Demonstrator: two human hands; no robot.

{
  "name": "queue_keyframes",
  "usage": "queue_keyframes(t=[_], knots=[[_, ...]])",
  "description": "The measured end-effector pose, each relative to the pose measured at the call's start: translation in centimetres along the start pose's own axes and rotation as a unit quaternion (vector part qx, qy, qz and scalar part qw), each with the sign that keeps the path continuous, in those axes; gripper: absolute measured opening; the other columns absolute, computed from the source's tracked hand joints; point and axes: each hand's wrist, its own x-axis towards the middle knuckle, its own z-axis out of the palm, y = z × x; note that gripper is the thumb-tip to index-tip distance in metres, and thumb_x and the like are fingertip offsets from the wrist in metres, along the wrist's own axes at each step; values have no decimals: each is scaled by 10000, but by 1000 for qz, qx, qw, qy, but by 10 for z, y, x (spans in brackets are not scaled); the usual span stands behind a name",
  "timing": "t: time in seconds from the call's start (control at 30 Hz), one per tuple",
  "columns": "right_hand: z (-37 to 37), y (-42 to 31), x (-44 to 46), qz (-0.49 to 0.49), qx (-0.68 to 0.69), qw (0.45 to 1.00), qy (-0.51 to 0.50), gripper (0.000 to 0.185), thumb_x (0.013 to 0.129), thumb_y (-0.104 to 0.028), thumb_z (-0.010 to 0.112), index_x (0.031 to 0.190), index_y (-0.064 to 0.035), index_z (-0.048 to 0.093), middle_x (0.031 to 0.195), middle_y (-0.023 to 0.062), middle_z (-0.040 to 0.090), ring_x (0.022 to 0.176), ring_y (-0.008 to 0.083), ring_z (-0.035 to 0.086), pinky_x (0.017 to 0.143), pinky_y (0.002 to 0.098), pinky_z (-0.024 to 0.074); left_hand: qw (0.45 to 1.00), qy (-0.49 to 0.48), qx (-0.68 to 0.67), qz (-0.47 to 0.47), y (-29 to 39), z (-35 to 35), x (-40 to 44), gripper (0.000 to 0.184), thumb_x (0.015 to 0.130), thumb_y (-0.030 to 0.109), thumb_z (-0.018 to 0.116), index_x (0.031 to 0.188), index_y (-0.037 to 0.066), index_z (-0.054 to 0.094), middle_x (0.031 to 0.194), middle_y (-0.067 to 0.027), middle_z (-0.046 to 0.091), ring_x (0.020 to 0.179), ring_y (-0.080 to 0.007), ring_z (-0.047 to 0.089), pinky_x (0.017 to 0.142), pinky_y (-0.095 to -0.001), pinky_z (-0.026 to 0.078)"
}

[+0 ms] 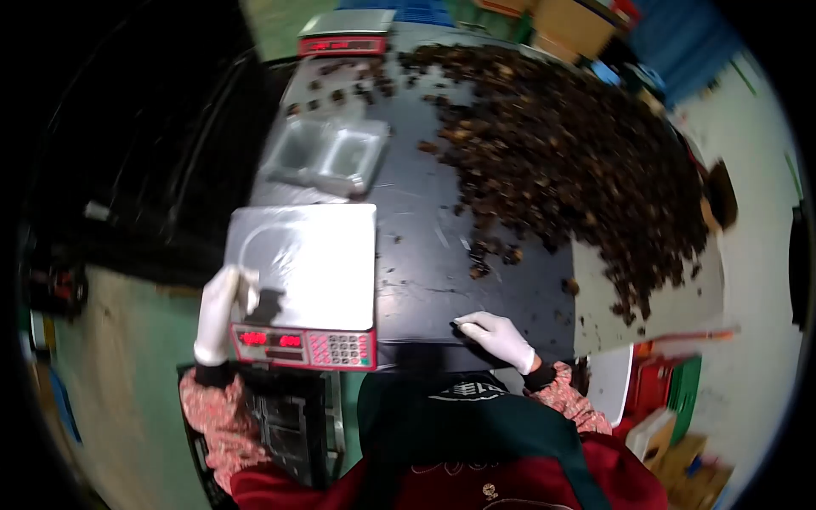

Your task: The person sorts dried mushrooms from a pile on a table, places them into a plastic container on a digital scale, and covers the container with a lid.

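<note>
My left hand (224, 308), in a white glove, is at the left edge of the weighing scale (327, 255), its fingers bent together over the plate's near left corner; whether they hold anything is too blurred to tell. The scale has a bare metal plate and a red front with lit digits. My right hand (500, 338), also gloved in white, rests near the dark table's front edge, its fingers closed around a small dark thing at the fingertips. Beyond the scale lie clear plastic trays (350, 156). A large heap of dark brown pieces (561, 144) covers the table's right side.
A second red scale (344, 36) stands at the far end, with scattered brown pieces (337, 95) before it. Black crates (293, 421) are below at the left front. Red and green crates (682, 395) stand at the right. Cardboard boxes (574, 30) are at the back.
</note>
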Motion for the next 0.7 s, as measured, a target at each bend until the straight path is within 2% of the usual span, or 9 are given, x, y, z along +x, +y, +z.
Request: queue_keyframes(t=[0.13,0.2,0.23,0.27,0.37,0.47,0.5,0.63,0.7], knots=[[6,31,-27,-83,-51,994,52,331,940,-321,591,1116,-52,673,1028,144,685,971,345,641,862,409,509,990,-32,111,86,-2,87,178,319,1022,283,509,855,40,630,671,7,553,587,-66,477,559,-226,362],[0,37,-46,-52,-71,994,58,338,942,-327,586,1119,-53,672,1029,147,682,976,346,637,866,415,504,889,52,380,252,-36,122,251,310,978,313,528,919,33,649,854,-162,658,819,-365,636,736,-440,479],[-4,40,-53,-35,-99,993,47,344,943,-333,581,1123,-54,672,1031,150,679,981,346,633,869,421,500,879,36,441,176,-36,139,268,355,967,367,530,925,35,650,984,-214,665,942,-436,614,810,-506,468],[-16,38,-65,-30,-80,995,50,344,943,-333,581,1123,-54,672,1031,150,679,981,346,633,869,421,500,844,-3,533,67,-23,154,284,383,944,412,558,991,40,634,1045,-220,667,998,-411,628,840,-496,485],[-23,58,-96,60,-64,992,93,351,936,-330,583,1138,-57,671,1084,151,675,1022,342,628,892,420,493,804,-50,593,-17,-21,180,287,385,935,412,577,1103,65,588,1068,-205,680,1039,-387,638,888,-493,497],[-22,80,-115,132,-48,982,124,337,931,-315,587,1132,-58,675,1093,150,678,1028,339,634,890,410,499,775,-61,626,56,-24,177,287,351,938,412,569,1026,76,623,969,-190,693,943,-391,657,819,-494,511],[-24,84,-118,136,-12,979,149,322,926,-305,595,1115,-60,683,1079,148,684,1017,335,644,880,402,508,787,-44,602,126,-35,170,290,334,946,399,555,976,74,624,911,-192,689,887,-404,656,781,-501,512],[-40,91,-105,110,45,972,205,266,921,-240,621,1096,-52,692,1053,151,690,986,323,658,864,371,515,847,-64,522,73,-70,140,314,477,964,372,572,1278,14,586,1159,-214,671,1115,-334,635,947,-392,489],[-55,86,-85,106,120,956,247,241,918,-202,633,1082,-38,695,1025,157,691,960,312,667,844,357,515,949,-27,312,23,-94,127,327,558,953,328,621,1357,-42,514,1273,-224,620,1216,-289,592,1035,-335,431]])
